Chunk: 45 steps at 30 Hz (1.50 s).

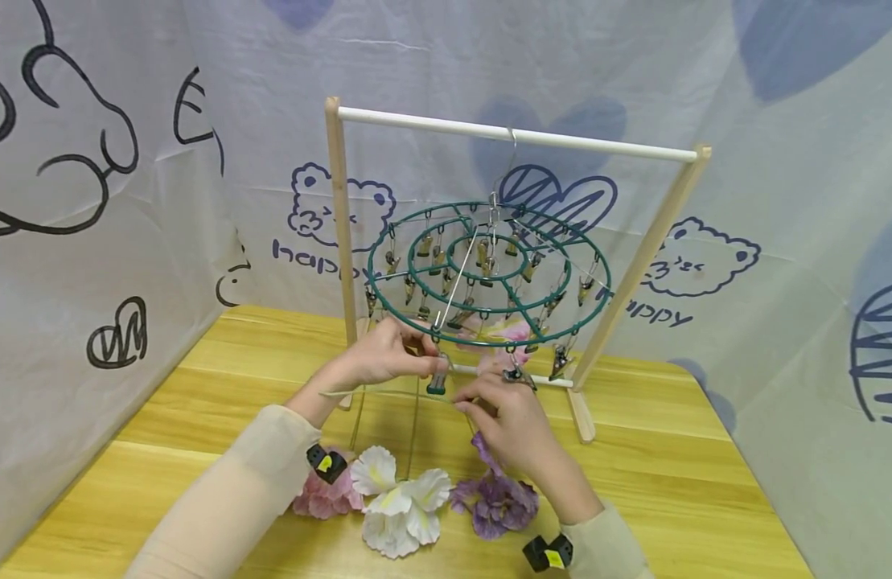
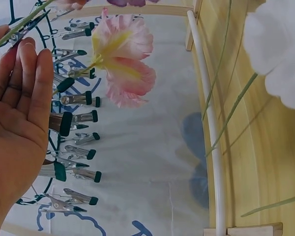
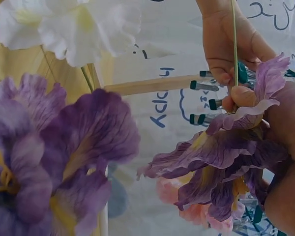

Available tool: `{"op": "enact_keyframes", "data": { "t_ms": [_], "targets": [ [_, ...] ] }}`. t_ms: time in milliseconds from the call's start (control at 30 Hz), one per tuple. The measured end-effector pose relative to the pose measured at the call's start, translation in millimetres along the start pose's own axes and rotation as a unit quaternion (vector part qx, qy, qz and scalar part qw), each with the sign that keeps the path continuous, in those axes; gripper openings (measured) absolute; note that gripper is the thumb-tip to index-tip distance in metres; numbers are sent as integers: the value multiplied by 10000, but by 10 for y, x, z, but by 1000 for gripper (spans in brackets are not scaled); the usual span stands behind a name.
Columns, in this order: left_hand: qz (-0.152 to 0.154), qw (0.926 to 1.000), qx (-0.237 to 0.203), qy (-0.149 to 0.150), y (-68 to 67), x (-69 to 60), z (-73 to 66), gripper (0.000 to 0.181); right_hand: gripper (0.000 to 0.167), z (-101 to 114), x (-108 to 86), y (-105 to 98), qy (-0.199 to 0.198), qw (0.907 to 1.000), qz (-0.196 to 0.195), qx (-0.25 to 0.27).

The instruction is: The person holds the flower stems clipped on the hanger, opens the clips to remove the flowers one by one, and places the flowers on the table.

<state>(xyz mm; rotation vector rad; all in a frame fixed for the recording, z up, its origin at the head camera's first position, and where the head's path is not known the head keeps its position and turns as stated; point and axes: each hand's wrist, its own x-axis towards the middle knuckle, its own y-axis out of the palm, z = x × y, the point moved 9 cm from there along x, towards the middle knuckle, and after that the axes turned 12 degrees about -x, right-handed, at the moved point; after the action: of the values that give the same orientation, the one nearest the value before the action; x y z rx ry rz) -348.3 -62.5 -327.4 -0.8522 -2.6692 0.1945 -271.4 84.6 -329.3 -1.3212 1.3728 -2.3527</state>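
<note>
My left hand [image 1: 388, 354] pinches a metal clip [image 1: 437, 378] with dark green tips, hanging from the near rim of a round green hanger [image 1: 417, 322]. Beside it, my right hand [image 1: 511, 418] pinches the thin green stem [image 3: 235, 44] of a purple flower [image 3: 221, 152]. That stem [image 1: 388, 394] runs leftward below the clip, past the left wrist. In the left wrist view, the stem crosses near the clip by the fingertips; whether it lies between the clip's jaws I cannot tell. The held flower's petals hang just under the right palm.
A wooden stand with a white bar [image 1: 446, 125] bears the hanger and its several clips. A pink flower [image 2: 125, 59] hangs from it. Near the table's front are a white flower [image 1: 402, 515], another pink flower [image 1: 322, 490] and another purple flower [image 1: 499, 511].
</note>
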Motion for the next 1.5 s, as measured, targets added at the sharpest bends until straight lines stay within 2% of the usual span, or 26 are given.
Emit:
{"op": "enact_keyframes", "data": {
  "t_ms": [300, 500, 633, 1000, 1100, 1267, 1500],
  "targets": [
    [-1, 9999, 64, -157, -52, -9, 38, 11, 8, -201, -176, -12, 581, 9968, 253, -487],
    [11, 9999, 76, -78, -64, -22, 13, 10, 9, -279, -289, -52, 514, 9968, 171, -585],
    [-6, 9998, 148, -107, -77, -38, 10, 10, 8, -363, -357, -74, 630, 9963, 197, -548],
    [75, 9990, 94, -437, -57, -118, 57, 21, 11, -599, -547, -151, 899, 9930, 170, -743],
    [1, 9988, 148, -468, -57, -141, 55, 25, 12, -673, -600, -167, 1000, 9915, 184, -810],
    [-203, 9988, 213, -387, -79, -196, 33, 30, 12, -798, -685, -179, 1232, 9882, 377, -825],
    [-367, 9992, 52, -164, -90, -257, 9, 27, 10, -968, -795, -166, 1414, 9832, 706, -913]
  ]
}}
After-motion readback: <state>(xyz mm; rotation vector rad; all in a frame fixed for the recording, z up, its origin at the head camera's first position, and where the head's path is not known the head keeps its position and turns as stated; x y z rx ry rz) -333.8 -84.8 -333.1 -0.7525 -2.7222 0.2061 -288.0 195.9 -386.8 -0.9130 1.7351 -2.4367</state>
